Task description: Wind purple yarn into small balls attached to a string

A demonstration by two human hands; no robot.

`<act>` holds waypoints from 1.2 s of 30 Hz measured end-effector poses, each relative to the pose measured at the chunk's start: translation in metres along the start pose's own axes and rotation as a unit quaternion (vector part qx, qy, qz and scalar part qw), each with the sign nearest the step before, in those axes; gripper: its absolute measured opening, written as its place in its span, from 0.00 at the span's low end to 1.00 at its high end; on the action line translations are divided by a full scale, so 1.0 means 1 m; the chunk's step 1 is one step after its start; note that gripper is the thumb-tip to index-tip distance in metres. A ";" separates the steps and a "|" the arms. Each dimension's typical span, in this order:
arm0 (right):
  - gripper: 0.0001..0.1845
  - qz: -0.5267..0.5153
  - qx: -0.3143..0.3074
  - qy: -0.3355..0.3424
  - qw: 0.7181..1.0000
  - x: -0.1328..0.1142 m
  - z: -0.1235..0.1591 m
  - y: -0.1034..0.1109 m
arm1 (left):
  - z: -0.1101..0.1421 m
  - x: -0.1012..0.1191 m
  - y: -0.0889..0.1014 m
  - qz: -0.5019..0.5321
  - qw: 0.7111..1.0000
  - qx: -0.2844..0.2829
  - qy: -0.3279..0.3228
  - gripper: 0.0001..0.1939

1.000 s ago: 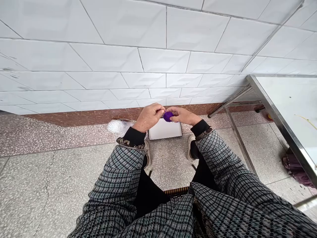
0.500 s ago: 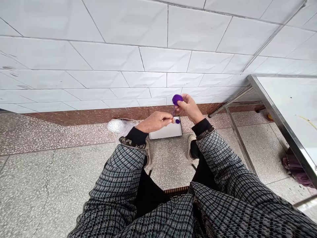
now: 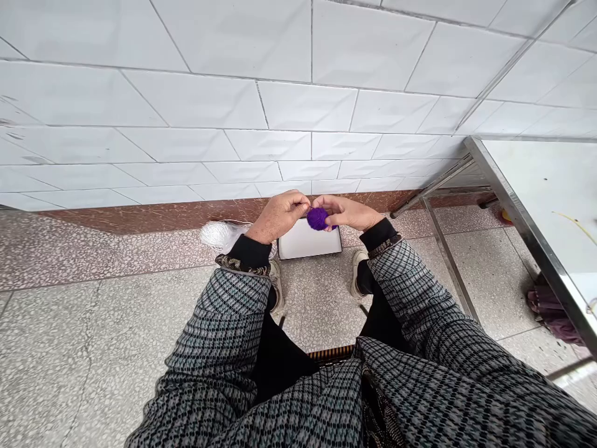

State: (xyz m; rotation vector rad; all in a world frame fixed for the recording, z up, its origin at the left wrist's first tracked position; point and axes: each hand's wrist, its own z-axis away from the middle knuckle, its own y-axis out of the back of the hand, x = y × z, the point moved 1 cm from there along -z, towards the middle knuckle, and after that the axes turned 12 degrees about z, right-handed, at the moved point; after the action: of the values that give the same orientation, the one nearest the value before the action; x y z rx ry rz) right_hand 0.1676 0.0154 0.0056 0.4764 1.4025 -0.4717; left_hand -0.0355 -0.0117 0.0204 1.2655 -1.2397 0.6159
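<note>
A small ball of purple yarn (image 3: 317, 218) is gripped in the fingers of my right hand (image 3: 352, 213), held above a shallow white box (image 3: 308, 242) on the floor. Just left of the ball, my left hand (image 3: 281, 214) is closed in a pinch, thumb against forefinger, at the purple strand by the ball. Most of that strand is hidden by the fingers. The box has a dark outer edge. Behind my left wrist lies a bundle of white yarn (image 3: 219, 235) in what looks like clear plastic.
A white tiled wall (image 3: 289, 146) with a brown skirting rises in front. At the right stands a metal-framed table (image 3: 527, 218), with dark purple cloth (image 3: 555, 311) beneath it. My shoes (image 3: 359, 274) rest on the speckled floor beside the box.
My right hand has come down and left with the purple ball, close to my left hand. My left hand has risen slightly, and the strand between the hands is much shorter.
</note>
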 end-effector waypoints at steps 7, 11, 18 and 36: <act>0.28 -0.181 0.244 0.084 0.949 -0.008 0.000 0.012 | 0.000 -0.004 -0.010 0.005 0.995 -0.101 0.024 0.11; 0.20 -0.156 0.334 0.022 0.929 -0.001 -0.007 0.016 | 0.001 0.006 -0.017 0.010 0.981 -0.195 0.013 0.10; 0.14 0.118 0.279 -0.118 0.946 0.003 -0.008 0.003 | 0.002 0.008 -0.008 0.007 0.993 -0.118 0.002 0.12; 0.30 -0.140 0.239 0.058 0.959 -0.007 -0.003 0.009 | 0.000 -0.001 -0.017 -0.013 0.981 -0.193 0.028 0.10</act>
State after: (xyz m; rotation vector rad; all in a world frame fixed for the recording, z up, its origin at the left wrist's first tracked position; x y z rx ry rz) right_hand 0.1694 0.0242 0.0130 0.7072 1.4753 -1.0407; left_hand -0.0203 -0.0164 0.0134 0.9315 -1.2242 0.3663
